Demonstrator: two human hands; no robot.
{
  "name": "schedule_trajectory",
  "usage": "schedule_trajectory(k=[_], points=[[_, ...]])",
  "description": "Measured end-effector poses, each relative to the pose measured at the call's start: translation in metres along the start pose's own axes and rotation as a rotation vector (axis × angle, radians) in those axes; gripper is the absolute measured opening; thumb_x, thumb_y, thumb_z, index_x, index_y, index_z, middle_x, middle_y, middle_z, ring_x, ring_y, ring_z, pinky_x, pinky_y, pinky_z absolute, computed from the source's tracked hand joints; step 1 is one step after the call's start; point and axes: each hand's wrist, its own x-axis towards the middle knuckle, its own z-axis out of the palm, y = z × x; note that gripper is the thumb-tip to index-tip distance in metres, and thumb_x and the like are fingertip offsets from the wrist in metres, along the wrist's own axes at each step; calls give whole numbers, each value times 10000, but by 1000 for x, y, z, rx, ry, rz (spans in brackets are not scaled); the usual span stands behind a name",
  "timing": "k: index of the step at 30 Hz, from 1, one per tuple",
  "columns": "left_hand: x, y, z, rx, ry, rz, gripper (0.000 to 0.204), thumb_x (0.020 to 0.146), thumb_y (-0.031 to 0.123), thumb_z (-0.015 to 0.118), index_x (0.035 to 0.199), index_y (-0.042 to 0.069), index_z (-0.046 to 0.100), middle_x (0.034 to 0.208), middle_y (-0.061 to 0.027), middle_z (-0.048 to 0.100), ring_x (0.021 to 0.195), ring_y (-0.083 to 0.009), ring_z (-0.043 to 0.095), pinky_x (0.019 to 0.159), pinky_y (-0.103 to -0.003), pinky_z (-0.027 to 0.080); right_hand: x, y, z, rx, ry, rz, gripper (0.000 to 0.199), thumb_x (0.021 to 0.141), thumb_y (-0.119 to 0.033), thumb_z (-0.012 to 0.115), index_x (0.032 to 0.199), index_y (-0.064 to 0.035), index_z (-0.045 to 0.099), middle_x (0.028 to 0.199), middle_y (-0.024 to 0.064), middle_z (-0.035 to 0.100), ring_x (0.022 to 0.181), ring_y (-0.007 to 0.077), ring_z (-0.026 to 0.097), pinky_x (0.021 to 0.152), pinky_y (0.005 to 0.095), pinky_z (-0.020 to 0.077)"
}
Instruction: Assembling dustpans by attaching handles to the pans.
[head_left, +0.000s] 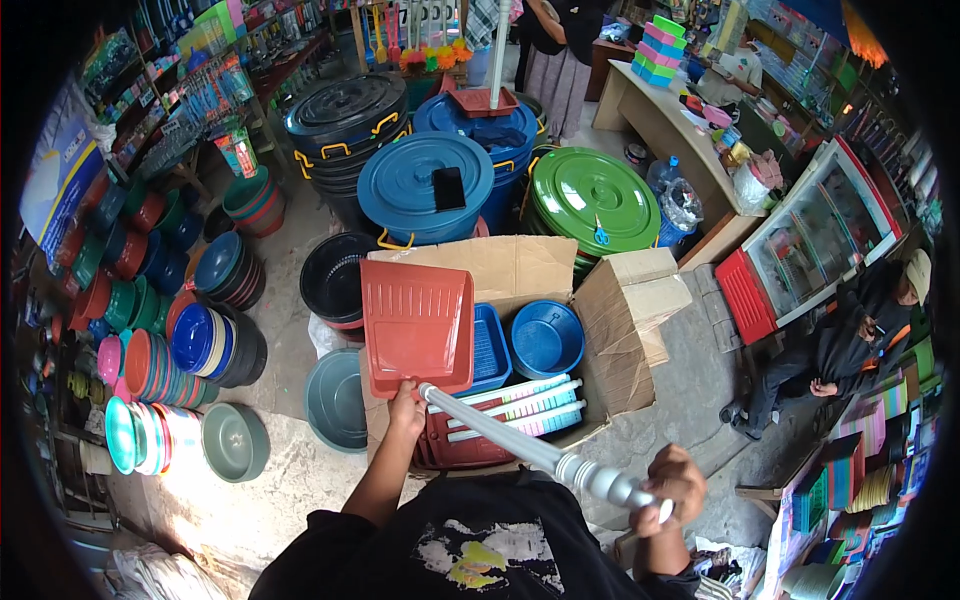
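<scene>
- I see the right hand (675,490) closed around the near end of a grey-white pole (500,432), gripping it; the knuckles are slightly blurred.
- I have the left hand (405,410) with its fingers closed on the near edge of a red-brown dustpan (418,325); whether they also touch the pole, I cannot tell.
- The pole slants across in front of the black shirt (400,555), its far tip right beside the left hand.
- The dustpan stands tilted up over the left side of an open cardboard box (520,265).
- Inside the box I make out a round blue basin (547,342), a blue tray (487,350) with a ribbed face, and several white rods (525,408) with coloured labels.
- Just beyond it, a blue lid (405,185) carries a black phone (448,188), and a green lid (590,190) carries scissors (601,234).
- Stacked basins (160,370) fill my left.
- Far to my right, a person in dark clothes (840,340) sits near a red-framed glass cabinet (815,240).
</scene>
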Motion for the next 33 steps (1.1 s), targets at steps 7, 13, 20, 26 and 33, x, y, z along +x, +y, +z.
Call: schedule_trajectory(k=[7,13,20,26,33], points=[[13,-34,-31,-62,-118,-99,127,861,99,550,983,69,541,896,-54,569,858,-206,586,807,-354,528,-6,-42,22,196,-63,29,238,752,-227,768,816,-54,617,657,16,441,484,166,493,441,292,368],[2,-43,-26,-38,-123,-164,137,857,103,577,987,67,553,890,-56,584,834,-193,591,788,-334,526,-2,-34,15,154,-61,25,220,742,-202,743,814,-46,606,634,22,444,463,169,487,436,298,365],[-15,-28,7,181,-160,69,293,879,73,632,1148,79,516,1088,-67,581,958,-189,595,843,-360,517,-25,-9,4,-8,263,225,199,834,-151,636,762,-15,510,653,75,478,484,161,458,447,306,394],[-18,-9,22,504,-203,355,387,894,110,644,1230,-2,486,1079,-87,605,970,-163,586,843,-279,481,-46,29,-17,-177,552,593,261,952,-268,534,827,-55,449,715,23,430,644,106,415,598,268,350],[-38,9,39,934,-279,635,328,866,141,672,1155,3,603,1147,-122,570,948,-185,577,843,-284,472,-95,91,-60,-194,795,840,289,1000,-302,484,796,-98,456,714,-30,410,675,65,389,626,234,329]])
